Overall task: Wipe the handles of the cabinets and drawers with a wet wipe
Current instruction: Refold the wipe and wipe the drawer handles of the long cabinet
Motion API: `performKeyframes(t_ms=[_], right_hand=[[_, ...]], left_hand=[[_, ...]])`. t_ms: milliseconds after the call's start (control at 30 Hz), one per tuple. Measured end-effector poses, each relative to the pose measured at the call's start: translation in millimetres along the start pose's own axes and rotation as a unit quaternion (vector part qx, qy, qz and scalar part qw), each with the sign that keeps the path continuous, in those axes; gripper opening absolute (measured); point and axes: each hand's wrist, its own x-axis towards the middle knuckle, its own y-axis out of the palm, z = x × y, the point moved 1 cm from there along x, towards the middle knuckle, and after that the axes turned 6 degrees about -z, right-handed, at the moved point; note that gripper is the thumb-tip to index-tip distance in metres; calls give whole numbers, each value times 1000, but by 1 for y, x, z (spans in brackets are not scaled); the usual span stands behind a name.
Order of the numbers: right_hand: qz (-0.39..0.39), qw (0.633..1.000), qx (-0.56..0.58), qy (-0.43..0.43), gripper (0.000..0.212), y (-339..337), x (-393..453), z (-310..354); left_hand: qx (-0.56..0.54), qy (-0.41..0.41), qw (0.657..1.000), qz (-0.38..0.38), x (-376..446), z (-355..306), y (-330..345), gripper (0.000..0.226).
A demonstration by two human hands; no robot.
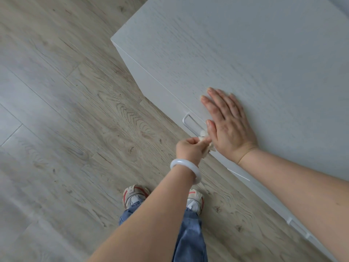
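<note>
Wiping in progress at the first drawer handle.
The left hand (188, 148) pinched a crumpled white wet wipe (204, 138) against the near end of a silver metal bar handle (190, 123); the right hand (226, 120) lay spread flat on the pale grey wood-grain cabinet top (245, 53). Judged progress: early, this handle part-covered. A second silver handle (300, 228) further along the front appeared untouched. The wipe looked bunched, slightly discoloured.
</note>
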Motion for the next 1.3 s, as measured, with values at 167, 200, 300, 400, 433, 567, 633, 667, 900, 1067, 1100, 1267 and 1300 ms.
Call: performKeyframes(t_ms=[167,200,300,400,433,567,633,667,900,1067,1100,1267,1300], right_hand=[[-2,1000,4,-5,54,0,0,-1],[-3,1000,7,-6,54,0,0,-2],[-4,1000,14,-5,54,0,0,-3],[-3,1000,13,-7,53,1,-1,-3],[-5,1000,15,-7,53,1,-1,-3],[-12,1000,20,-10,53,1,-1,-4],[-13,1000,22,-10,52,2,-2,-4],[-9,1000,27,-14,52,2,-1,-5],[14,1000,1,-28,51,-14,-26,-39],[2,1000,-12,-11,53,-14,-30,-37],[2,1000,-15,-10,54,-14,-29,-38],[8,1000,-17,-6,55,-14,-30,-38],[8,1000,-14,-6,55,-14,-30,-38]], left_hand=[[-70,6,996,-48,13,-9,-11,16],[-73,4,996,-50,13,-8,-10,16],[-14,-23,999,-23,-4,18,11,19],[-23,-41,999,-23,-16,36,25,32],[-45,-35,998,-34,-12,34,23,26],[-78,6,996,-35,0,17,4,12],[-87,12,995,-40,1,10,-3,16],[-93,13,994,-46,3,5,-6,19],[-142,1,987,-70,2,3,2,13],[-166,-47,984,-46,-12,25,26,13],[-170,-60,983,-37,-18,28,32,12],[-346,-110,931,-25,-32,23,41,37],[-357,-108,927,-28,-30,23,39,46]])
